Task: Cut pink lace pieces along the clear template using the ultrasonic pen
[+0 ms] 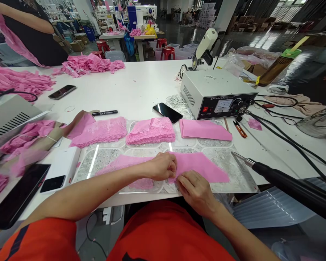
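A smooth pink fabric piece [199, 166] lies on the grey-patterned mat [233, 183] in front of me. At its left edge, my left hand [163, 166] is closed in a pinch on the cloth. My right hand [194, 186] pinches the same piece at its near edge, close beside the left. Beneath my left forearm lies a pink lace piece [130, 161], partly covered. Behind my hands are a stack of pink lace pieces [150, 131], another lace pile [103, 131] to its left, and folded plain pink fabric [205, 129] to its right.
A black pen-like tool [288, 188] with a metal tip juts in from the right, cabled to a grey control box [220, 94]. Orange snips [239, 129], a phone [167, 112] and a marker [104, 112] lie around. A person [35, 32] stands across the table.
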`<state>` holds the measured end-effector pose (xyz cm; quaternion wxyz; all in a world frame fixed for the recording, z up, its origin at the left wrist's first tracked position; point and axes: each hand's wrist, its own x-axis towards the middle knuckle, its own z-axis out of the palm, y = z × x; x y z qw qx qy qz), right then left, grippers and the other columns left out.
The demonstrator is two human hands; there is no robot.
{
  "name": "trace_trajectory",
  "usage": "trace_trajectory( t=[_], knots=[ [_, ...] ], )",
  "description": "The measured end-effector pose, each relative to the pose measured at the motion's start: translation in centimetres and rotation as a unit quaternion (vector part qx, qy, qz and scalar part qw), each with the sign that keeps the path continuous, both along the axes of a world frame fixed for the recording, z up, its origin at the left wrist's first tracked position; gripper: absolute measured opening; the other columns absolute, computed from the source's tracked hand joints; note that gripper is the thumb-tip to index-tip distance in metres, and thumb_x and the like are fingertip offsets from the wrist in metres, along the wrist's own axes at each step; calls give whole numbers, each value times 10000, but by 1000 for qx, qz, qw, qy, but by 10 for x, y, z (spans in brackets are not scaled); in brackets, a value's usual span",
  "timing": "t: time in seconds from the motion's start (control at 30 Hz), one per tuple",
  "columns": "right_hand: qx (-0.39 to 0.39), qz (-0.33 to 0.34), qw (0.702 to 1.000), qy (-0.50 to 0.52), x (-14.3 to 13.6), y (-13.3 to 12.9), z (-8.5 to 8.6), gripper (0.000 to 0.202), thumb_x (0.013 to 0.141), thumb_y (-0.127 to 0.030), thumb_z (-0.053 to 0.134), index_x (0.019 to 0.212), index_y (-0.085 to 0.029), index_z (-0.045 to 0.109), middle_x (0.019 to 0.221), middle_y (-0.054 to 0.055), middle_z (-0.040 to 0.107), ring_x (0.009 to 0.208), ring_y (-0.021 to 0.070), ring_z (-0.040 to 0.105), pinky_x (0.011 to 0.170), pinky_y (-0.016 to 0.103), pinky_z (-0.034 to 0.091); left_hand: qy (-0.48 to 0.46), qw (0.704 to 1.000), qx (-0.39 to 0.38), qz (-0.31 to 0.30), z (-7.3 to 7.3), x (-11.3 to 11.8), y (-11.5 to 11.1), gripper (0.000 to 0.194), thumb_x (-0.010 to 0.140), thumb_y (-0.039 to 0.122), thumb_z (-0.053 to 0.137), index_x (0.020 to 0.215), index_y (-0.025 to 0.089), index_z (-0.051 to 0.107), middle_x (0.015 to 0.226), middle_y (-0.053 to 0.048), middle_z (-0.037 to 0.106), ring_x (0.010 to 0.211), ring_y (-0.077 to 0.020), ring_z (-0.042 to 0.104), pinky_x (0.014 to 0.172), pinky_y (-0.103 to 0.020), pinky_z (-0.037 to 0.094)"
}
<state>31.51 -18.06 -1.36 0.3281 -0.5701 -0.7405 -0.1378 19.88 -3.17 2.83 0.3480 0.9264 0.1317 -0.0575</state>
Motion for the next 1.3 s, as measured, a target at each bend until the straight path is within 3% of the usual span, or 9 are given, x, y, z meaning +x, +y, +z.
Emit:
trace_trajectory(
  t=[0.2, 0.43, 0.63, 0.87, 1.13, 1.23, 1.3],
  knots=[
    [3, 11, 1000, -3, 0, 1, -2, 159, 858, -60, 529, 759, -182, 551, 677, 30, 573, 660, 149, 470, 606, 279, 395, 8, 1000, -13, 11, 5, 0, -2, 146, 712, 61, 633, 596, 149, 617, 850, 1, 640, 777, -133, 570, 717, -244, 427],
    [-29, 27, 999, 27, 2, -8, 6, 124, 796, -55, 559, 802, -179, 555, 704, 32, 570, 676, 158, 469, 608, 287, 387, 9, 999, -25, 18, 8, -1, -1, 165, 743, 78, 635, 595, 144, 602, 848, -9, 625, 794, -136, 566, 705, -228, 418],
    [-10, -94, 995, 40, 4, -8, 6, 79, 821, -172, 609, 897, -168, 587, 778, 53, 585, 740, 178, 525, 647, 291, 424, -13, 999, -36, 12, 13, 0, 1, 105, 761, 98, 639, 672, 153, 646, 881, -18, 615, 856, -151, 565, 777, -242, 422],
    [-68, -199, 977, -21, 27, -14, 5, 93, 809, -120, 571, 801, -181, 642, 735, 37, 578, 702, 173, 533, 632, 281, 413, -45, 996, -71, 18, 16, -6, 4, 112, 768, 112, 601, 674, 162, 635, 885, -17, 593, 846, -154, 553, 785, -263, 429],
    [-46, -273, 960, -50, 58, -18, 12, 190, 829, -102, 540, 876, -196, 699, 838, 30, 665, 660, 133, 604, 539, 236, 413, -60, 978, -192, 51, 5, -13, 3, 111, 714, 71, 585, 643, 151, 613, 747, 0, 577, 694, -120, 512, 651, -234, 390],
    [-8, -232, 971, -57, 55, 2, 27, 201, 865, -113, 527, 904, -203, 703, 886, 19, 695, 637, 106, 614, 539, 227, 424, -60, 955, -274, 91, 2, -14, 2, 61, 727, 139, 630, 667, 145, 624, 712, -4, 598, 662, -122, 527, 636, -238, 410],
    [19, -170, 983, -62, 46, 22, 39, 211, 882, -112, 510, 906, -199, 701, 914, 27, 706, 674, 106, 629, 564, 224, 445, -69, 926, -344, 138, 2, -17, 2, 143, 796, 274, 628, 748, 139, 633, 746, -27, 628, 701, -141, 584, 678, -256, 461]
  ],
)
